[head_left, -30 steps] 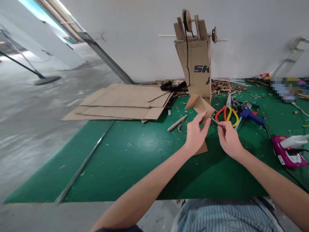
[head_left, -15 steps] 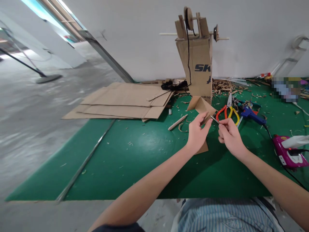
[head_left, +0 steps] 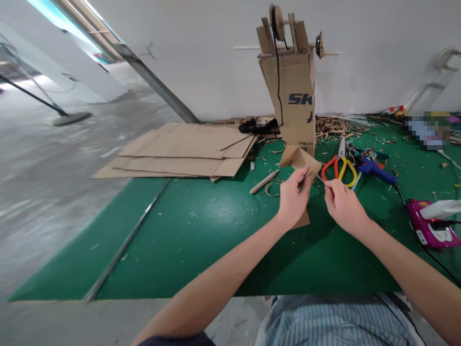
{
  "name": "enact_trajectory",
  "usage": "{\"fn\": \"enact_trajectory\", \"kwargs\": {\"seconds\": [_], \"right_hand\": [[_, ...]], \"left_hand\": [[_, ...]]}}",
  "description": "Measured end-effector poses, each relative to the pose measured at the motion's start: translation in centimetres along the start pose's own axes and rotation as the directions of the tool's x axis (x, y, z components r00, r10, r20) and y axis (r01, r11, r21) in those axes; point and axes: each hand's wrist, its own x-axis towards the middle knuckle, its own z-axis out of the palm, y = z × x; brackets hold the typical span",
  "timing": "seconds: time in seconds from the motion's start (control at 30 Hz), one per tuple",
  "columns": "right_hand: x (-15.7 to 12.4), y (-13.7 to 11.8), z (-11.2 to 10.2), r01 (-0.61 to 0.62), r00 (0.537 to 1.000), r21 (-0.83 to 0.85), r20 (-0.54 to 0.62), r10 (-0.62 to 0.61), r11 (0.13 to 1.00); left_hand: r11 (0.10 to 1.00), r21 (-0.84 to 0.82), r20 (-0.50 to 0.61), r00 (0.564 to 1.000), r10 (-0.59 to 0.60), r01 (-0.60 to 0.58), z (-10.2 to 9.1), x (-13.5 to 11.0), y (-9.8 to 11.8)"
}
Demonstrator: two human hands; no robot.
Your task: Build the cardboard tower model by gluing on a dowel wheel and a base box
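The thin metal blade (head_left: 319,179) lies between the two hands above the green desk (head_left: 201,230) — its long axis slants from lower right to upper left, with the tip toward the folded cardboard piece (head_left: 296,157). The right hand (head_left: 342,204) pinches the blade's rear end. The left hand (head_left: 292,202) grips the cardboard's edge, fingertips just beside the tip.

Bright, even overhead light; soft glare patch on green tabletop (head_left: 230,211). Faint shadows beneath forearms. Wide-angle bending at edges, floor (head_left: 46,158) at left smeared. Pixelated block (head_left: 428,129) at right edge. Centre sharp.
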Motion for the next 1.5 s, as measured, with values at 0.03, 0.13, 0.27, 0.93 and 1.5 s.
{"fn": "enact_trajectory", "kwargs": {"seconds": [0.03,0.13,0.27,0.93,1.5], "right_hand": [[0.1,-0.1,0.0,-0.049,0.999,0.097,0.001,0.05,0.994],[0.5,-0.8,-0.1,-0.3,0.95,0.513,0.087,0.299,0.804],[1.1,-1.4,-0.1,-0.553,0.785,0.795,0.395,0.477,0.251],[1.0,-0.9,-0.2,-0.468,0.875,0.668,0.257,0.41,0.579],[0.9,0.0,-1.2,-0.15,0.982,0.197,0.146,0.122,0.969]], "left_hand": [[1.0,0.011,-0.001,1.0,0.011,-0.011,-0.1,0.0,0.0],[0.999,0.03,-0.012,0.999,0.033,-0.033,-0.1,0.0,0.1],[0.998,0.05,-0.023,0.998,0.05,-0.049,-0.1,0.0,0.0],[0.989,0.101,-0.017,0.993,0.114,-0.112,0.1,-0.3,-0.5],[0.976,0.153,-0.031,0.987,0.159,-0.152,0.6,-0.4,-1.3]]}}
